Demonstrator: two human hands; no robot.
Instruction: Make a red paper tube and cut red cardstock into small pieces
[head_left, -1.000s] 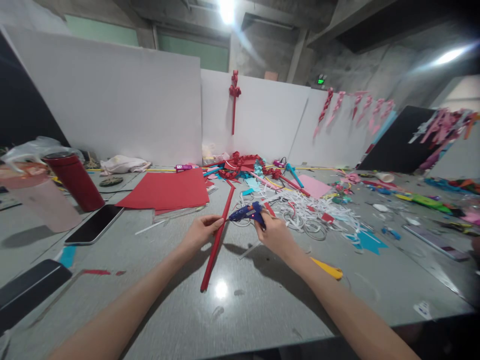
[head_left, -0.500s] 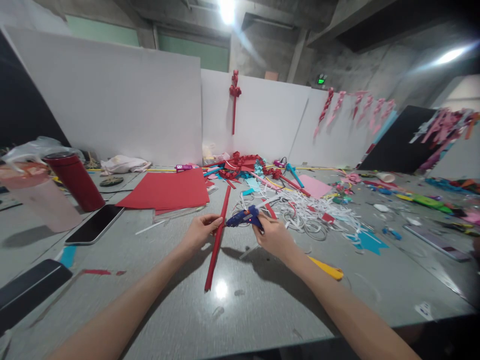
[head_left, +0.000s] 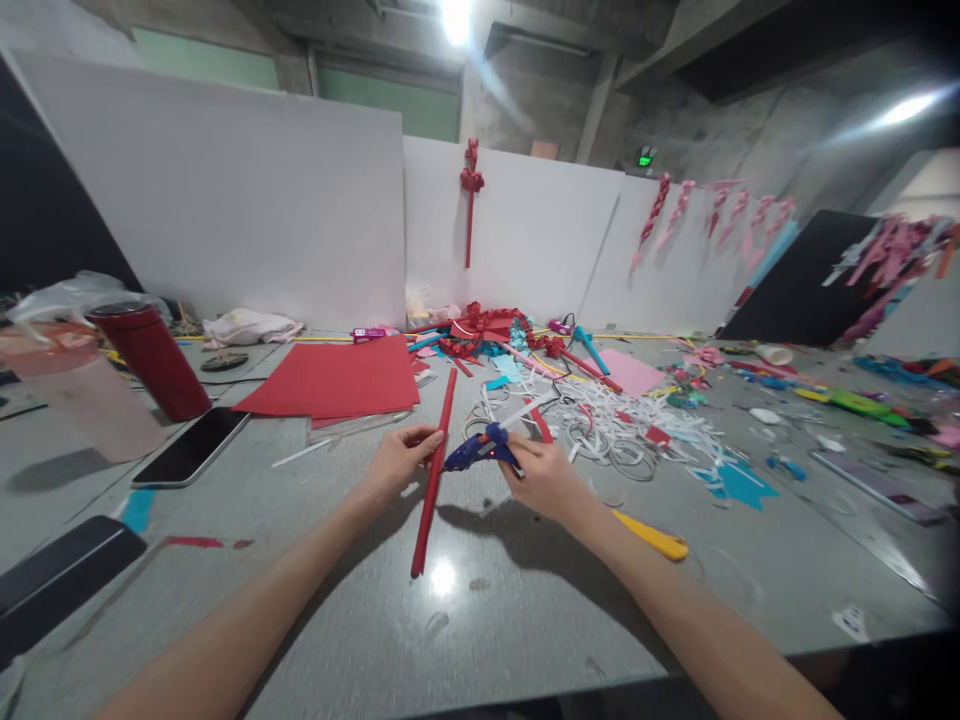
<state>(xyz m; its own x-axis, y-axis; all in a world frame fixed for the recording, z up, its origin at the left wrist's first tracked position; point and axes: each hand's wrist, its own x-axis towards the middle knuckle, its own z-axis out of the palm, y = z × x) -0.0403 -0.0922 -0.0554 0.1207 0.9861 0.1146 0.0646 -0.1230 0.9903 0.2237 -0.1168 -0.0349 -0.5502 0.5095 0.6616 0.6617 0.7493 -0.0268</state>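
My left hand (head_left: pixel 399 462) pinches a long, thin red paper tube (head_left: pixel 430 505) near its middle; the tube slants over the grey table. My right hand (head_left: pixel 541 474) is wrapped round a blue glue gun (head_left: pixel 474 450) with a small red light and a white glue stick at its back. The gun's nozzle points left and is at the right edge of the tube, just below my left fingertips. Whether the tip touches the paper cannot be made out.
Red paper sheets (head_left: pixel 337 380), a phone (head_left: pixel 191 448), a red flask (head_left: pixel 152 362) and a pink bottle (head_left: pixel 82 395) are at the left. White paper strips (head_left: pixel 626 425) and a yellow-handled tool (head_left: pixel 651 535) lie right. A red paper flower (head_left: pixel 472 182) hangs on the white board.
The glue gun and my right hand have moved slightly left and down along the tube. My left hand keeps its hold, and the tube has shifted a little.
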